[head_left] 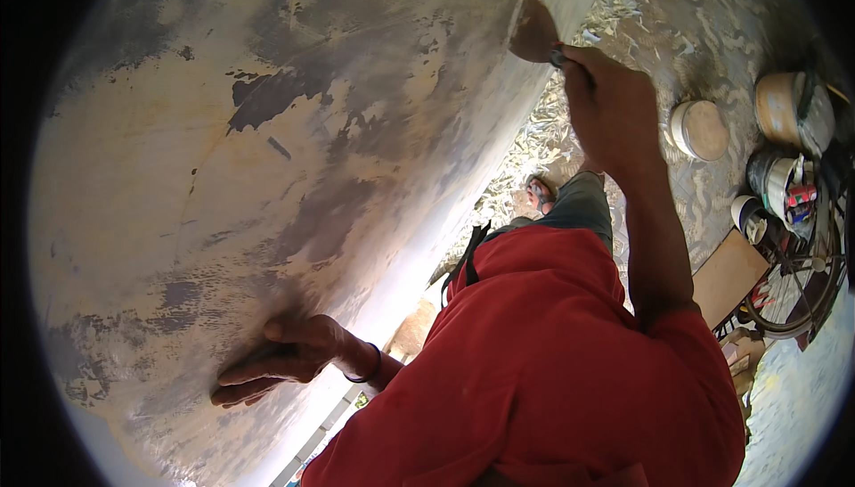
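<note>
A large wall, patchy in cream and grey with paint worn away in places, fills the left and middle. My right hand is closed round the handle of a scraper, a wide flat blade with a brownish face. The blade lies at the wall's surface near its lower edge; whether it touches cannot be told. Lower left, my left hand rests against or just off the wall, its fingers stretched out and holding nothing. A dark band circles that wrist.
Pale flakes litter the floor along the wall. To the right stand a round lidded tub, a larger bucket and a bucket of odds and ends. Beyond my right arm are a flat board and a bicycle wheel.
</note>
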Motion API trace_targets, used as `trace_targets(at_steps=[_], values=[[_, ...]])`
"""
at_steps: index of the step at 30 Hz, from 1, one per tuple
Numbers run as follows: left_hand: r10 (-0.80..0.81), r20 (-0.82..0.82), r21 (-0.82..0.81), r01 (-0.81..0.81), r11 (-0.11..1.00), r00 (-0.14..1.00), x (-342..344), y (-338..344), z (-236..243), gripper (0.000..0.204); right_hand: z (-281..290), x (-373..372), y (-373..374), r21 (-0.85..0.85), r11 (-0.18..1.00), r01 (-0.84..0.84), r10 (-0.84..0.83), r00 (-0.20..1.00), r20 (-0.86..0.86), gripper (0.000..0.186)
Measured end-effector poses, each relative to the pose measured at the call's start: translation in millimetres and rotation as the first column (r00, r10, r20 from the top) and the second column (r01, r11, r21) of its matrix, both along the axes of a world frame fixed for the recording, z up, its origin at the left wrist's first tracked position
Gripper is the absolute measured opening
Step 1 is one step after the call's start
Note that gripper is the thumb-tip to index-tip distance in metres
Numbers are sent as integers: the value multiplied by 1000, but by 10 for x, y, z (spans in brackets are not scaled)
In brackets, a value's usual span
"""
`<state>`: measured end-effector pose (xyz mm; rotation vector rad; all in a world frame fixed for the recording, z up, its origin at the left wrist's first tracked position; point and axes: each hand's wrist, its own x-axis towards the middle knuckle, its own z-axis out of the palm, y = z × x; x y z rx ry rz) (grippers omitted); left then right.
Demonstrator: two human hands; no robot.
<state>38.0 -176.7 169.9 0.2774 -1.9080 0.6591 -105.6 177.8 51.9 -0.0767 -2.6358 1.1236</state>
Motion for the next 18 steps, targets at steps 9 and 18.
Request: trace_targets(at_steps=[9,18], values=[[-11,-56,-32,9,999,998,-59,16,-16,77,53,-164,189,-94,995,-28,31,999,28,22],[-30,-60,-23,29,999,998,-37,-25,26,79,-5,-231,161,-21,1000,5,-6,999,-40,22]])
